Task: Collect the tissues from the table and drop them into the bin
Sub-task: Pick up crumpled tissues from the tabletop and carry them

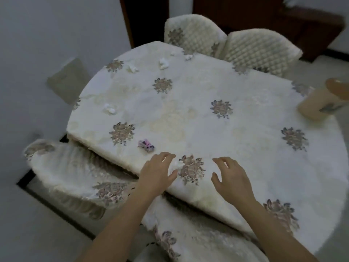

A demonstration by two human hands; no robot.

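Note:
A round table (198, 114) wears a cream cloth with embroidered flowers. Crumpled white tissues lie on it: one at the left edge (109, 109), several along the far side (163, 63) (132, 69) (188, 56) (173, 53). A purple-patterned crumpled tissue (145, 145) lies near the front left. My left hand (157, 172) hovers at the front edge, fingers spread over a small white tissue (177, 164), apparently not gripping it. My right hand (230, 176) floats open beside it, holding nothing. No bin is in view.
Quilted chairs stand at the far side (192, 35) (262, 52), and cloth-covered chairs are tucked in at the front left (71, 173) and below me (198, 241). A tan container (319, 104) sits at the table's right edge. A wall is on the left.

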